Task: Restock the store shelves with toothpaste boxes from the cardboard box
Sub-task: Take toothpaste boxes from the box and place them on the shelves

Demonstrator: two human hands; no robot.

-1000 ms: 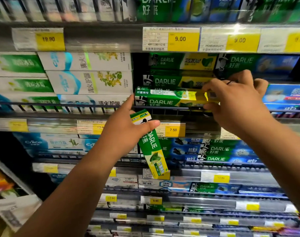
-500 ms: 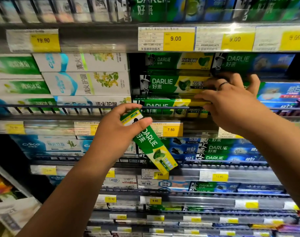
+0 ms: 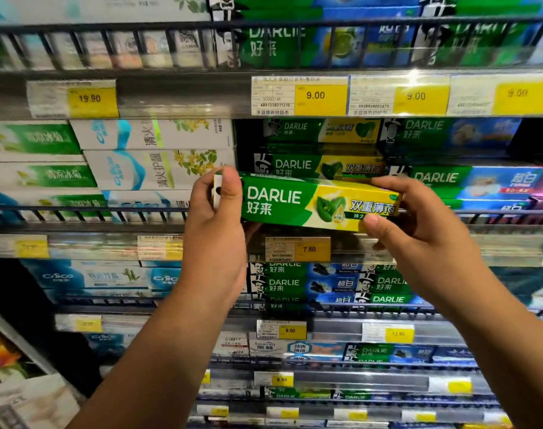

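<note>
One green-and-yellow DARLIE toothpaste box [image 3: 310,203] lay in our two hands, long axis horizontal, running left-right, slight tilt down toward right; green logo end left, yellow end right, printed face toward us. We held it in front of shelf [image 3: 78,212] rail, level with bottom of DARLIE stack. Left hand [image 3: 216,218] clamped left end, thumb on front. Right hand [image 3: 419,218] clamped right end, thumb beneath. Behind it we counted two matching stacked boxes [image 3: 319,150]. Below, 7.50 price tag [image 3: 298,249].
</note>
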